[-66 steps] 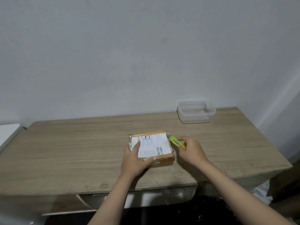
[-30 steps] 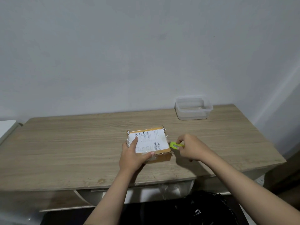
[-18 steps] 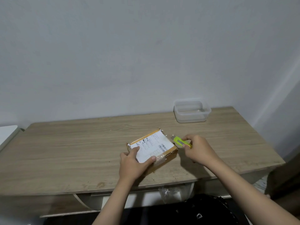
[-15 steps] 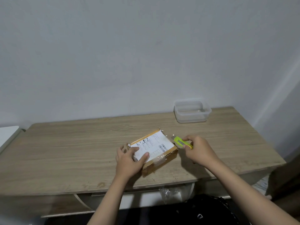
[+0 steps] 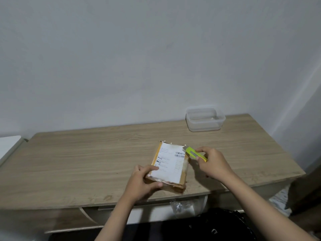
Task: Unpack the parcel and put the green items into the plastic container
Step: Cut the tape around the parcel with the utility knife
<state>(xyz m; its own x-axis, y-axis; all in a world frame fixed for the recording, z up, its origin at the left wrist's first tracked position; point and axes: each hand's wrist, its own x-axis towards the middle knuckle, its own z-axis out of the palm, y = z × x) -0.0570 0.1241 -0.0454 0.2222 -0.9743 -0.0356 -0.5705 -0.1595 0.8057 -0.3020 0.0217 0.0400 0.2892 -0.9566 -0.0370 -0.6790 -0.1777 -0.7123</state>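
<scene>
While the left hand (image 5: 140, 183) grips the near-left corner of the cardboard parcel (image 5: 169, 166), thumb on the white shipping label (image 5: 171, 162) and fingers curled under the near edge, the parcel lies flat on the wooden bench (image 5: 78, 162), long axis running away from the person. Right hand (image 5: 214, 164) sits just right of the parcel, its grip pinching a yellow-green utility knife (image 5: 194, 153) between thumb and curled fingers. Knife tip points up-left from that grip and meets the parcel's far-right corner; whether the blade has entered the tape cannot be told. Parcel flaps are unopened, tape edges ragged along the far side. Clear plastic container (image 5: 205, 120) stands beyond the right hand, well apart, near the far bench edge by the wall; nothing visible inside it. Left grip and right grip are separated by the parcel's width.
</scene>
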